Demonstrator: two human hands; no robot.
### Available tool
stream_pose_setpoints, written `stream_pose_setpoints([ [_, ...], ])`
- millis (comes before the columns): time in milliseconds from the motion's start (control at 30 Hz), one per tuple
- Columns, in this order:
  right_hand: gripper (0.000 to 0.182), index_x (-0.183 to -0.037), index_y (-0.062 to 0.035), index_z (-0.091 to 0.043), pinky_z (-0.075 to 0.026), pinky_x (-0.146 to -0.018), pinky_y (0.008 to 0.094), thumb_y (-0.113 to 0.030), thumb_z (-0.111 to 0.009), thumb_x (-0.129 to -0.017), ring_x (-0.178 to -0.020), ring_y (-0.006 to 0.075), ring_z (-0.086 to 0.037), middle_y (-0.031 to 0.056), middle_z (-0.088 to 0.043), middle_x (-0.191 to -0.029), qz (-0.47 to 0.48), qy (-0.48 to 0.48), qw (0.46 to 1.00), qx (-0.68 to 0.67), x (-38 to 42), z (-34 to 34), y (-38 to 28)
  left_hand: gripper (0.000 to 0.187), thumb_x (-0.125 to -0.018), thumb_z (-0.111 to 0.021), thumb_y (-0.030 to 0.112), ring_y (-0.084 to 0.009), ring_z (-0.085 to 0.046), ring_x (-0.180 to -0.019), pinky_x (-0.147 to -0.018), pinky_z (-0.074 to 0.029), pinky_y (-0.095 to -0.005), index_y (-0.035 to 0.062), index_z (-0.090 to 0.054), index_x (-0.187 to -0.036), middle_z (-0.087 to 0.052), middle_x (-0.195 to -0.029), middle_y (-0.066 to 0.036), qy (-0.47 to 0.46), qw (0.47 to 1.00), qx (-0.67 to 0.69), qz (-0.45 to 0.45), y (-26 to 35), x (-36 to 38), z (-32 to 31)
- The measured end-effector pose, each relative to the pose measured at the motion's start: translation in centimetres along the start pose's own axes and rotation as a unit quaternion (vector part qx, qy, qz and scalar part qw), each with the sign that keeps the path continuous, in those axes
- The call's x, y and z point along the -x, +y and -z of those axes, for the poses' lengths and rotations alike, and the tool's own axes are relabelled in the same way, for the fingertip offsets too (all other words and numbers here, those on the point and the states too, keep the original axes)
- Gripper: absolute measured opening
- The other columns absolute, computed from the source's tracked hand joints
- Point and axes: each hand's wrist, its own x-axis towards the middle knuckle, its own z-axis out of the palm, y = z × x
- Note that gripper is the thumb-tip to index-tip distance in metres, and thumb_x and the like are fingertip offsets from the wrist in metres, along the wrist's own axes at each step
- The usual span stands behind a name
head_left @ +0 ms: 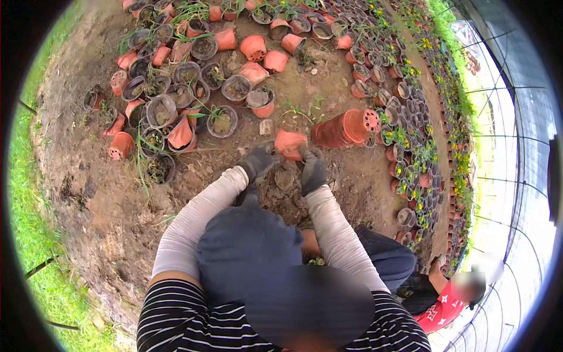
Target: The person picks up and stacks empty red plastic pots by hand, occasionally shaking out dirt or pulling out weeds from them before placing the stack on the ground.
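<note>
Both my hands wear dark grey gloves and hold a soft orange plant pot [289, 144] between them, just above the ground. My left hand [260, 162] grips its left side, and my right hand [314, 170] grips its right side. The pot looks tilted, with its mouth turned towards me; the inside is hidden. Below it lies a heap of loose brown soil [285, 180]. To the right of my right hand, a stack of nested orange pots [340, 129] rests on its side. A small pale clod [266, 127] lies just beyond my left hand.
Many black and orange pots of soil [236, 88] lie scattered ahead and to the left, some tipped over. Dense rows of potted yellow flowers [404, 141] run along the right. A person in a red top [438, 311] is at the lower right, near the netting [536, 176].
</note>
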Motion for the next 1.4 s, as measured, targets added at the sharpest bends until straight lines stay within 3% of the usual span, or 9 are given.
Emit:
stream_pose_setpoints([
  [333, 0.013, -0.077, -0.0044, -0.056, -0.042, -0.064, 0.0248, -0.011, -0.066, -0.078, -0.070, 0.0077, -0.047, -0.0004, -0.053, -0.073, 0.338, 0.085, 0.877, 0.331, 4.9, 5.9, -6.4, 0.050, -0.075, -0.068, 0.033, -0.0235, -0.056, -0.097, -0.082, -0.043, -0.0356, 0.0032, -0.052, -0.112, -0.059, -0.102, -0.016, -0.179, 0.930, 0.320, -0.004, 7.4, -2.7, 4.3],
  [567, 0.013, -0.075, -0.0031, -0.057, -0.044, -0.074, 0.0334, -0.007, -0.068, -0.070, -0.080, 0.0231, -0.055, 0.0087, -0.057, -0.092, 0.608, 0.133, 0.613, 0.486, 3.1, 7.4, -20.7, 0.080, -0.065, -0.072, 0.041, -0.0329, -0.045, -0.112, -0.096, -0.036, -0.0392, 0.0049, -0.037, -0.128, -0.047, -0.120, -0.019, 0.104, 0.971, -0.009, -0.214, 16.5, -11.3, 7.8],
  [667, 0.023, -0.085, -0.0056, -0.059, -0.042, -0.081, 0.0374, -0.010, -0.072, -0.067, -0.090, 0.0280, -0.053, 0.0106, -0.058, -0.096, 0.592, 0.079, 0.621, 0.507, -1.7, 8.8, -19.7, 0.086, -0.062, -0.072, 0.043, -0.0347, -0.040, -0.117, -0.099, -0.031, -0.0398, 0.0055, -0.035, -0.129, -0.044, -0.124, -0.020, 0.064, 0.965, -0.055, -0.250, 19.6, -14.5, 6.5],
  [800, 0.039, -0.098, -0.0031, -0.058, -0.041, -0.084, 0.0378, -0.021, -0.075, -0.068, -0.098, 0.0270, -0.054, 0.0131, -0.055, -0.109, 0.428, 0.014, 0.829, 0.359, -2.8, 9.1, -18.1, 0.092, -0.058, -0.073, 0.047, -0.0348, -0.045, -0.112, -0.095, -0.035, -0.0408, 0.0082, -0.034, -0.131, -0.048, -0.120, -0.019, 0.022, 0.974, -0.067, -0.217, 19.2, -17.4, 3.1],
  [933, 0.095, -0.131, 0.0033, -0.029, -0.036, -0.094, 0.0372, -0.033, -0.081, -0.060, -0.113, 0.0286, -0.045, 0.0196, -0.044, -0.124, 0.442, 0.039, 0.825, 0.349, -7.0, 12.1, -14.0, 0.094, -0.056, -0.074, 0.052, -0.0346, -0.048, -0.110, -0.094, -0.037, -0.0406, 0.0094, -0.035, -0.130, -0.049, -0.120, -0.018, -0.029, 0.984, 0.029, -0.175, 16.7, -18.7, -1.0],
  [1033, 0.101, -0.133, 0.0016, -0.025, -0.034, -0.097, 0.0373, -0.036, -0.081, -0.058, -0.117, 0.0268, -0.041, 0.0176, -0.038, -0.129, 0.407, 0.010, 0.859, 0.309, -7.3, 11.9, -12.2, 0.099, -0.053, -0.076, 0.051, -0.0333, -0.043, -0.117, -0.098, -0.034, -0.0392, 0.0080, -0.032, -0.132, -0.045, -0.127, -0.018, -0.057, 0.987, 0.012, -0.151, 15.7, -18.4, -2.0],
  [1233, 0.088, -0.135, -0.0010, -0.022, -0.034, -0.097, 0.0367, -0.024, -0.076, -0.069, -0.122, 0.0285, -0.035, 0.0172, -0.029, -0.136, 0.379, 0.004, 0.874, 0.304, -8.8, 14.2, -7.2, 0.104, -0.055, -0.075, 0.050, -0.0361, -0.034, -0.123, -0.103, -0.028, -0.0397, 0.0054, -0.026, -0.135, -0.035, -0.134, -0.020, -0.057, 0.992, -0.104, -0.035, 10.0, -14.9, -1.6],
  [1333, 0.074, -0.137, 0.0008, -0.021, -0.036, -0.096, 0.0337, -0.018, -0.065, -0.080, -0.120, 0.0236, -0.039, 0.0183, -0.037, -0.133, 0.291, 0.062, 0.904, 0.308, -4.8, 15.4, -4.8, 0.081, -0.067, -0.064, 0.048, -0.0327, -0.038, -0.122, -0.101, -0.030, -0.0389, 0.0062, -0.036, -0.131, -0.037, -0.134, -0.019, -0.096, 0.960, -0.226, 0.133, 4.5, -13.3, 3.0],
  [1400, 0.053, -0.128, 0.0019, -0.039, -0.038, -0.093, 0.0315, -0.018, -0.060, -0.084, -0.111, 0.0221, -0.048, 0.0166, -0.049, -0.122, 0.202, 0.059, 0.911, 0.355, -5.2, 19.2, -0.2, 0.061, -0.074, -0.057, 0.037, -0.0325, -0.042, -0.117, -0.098, -0.032, -0.0401, 0.0077, -0.043, -0.125, -0.042, -0.129, -0.018, 0.054, 0.953, -0.274, 0.117, -3.2, -11.4, 2.3],
])
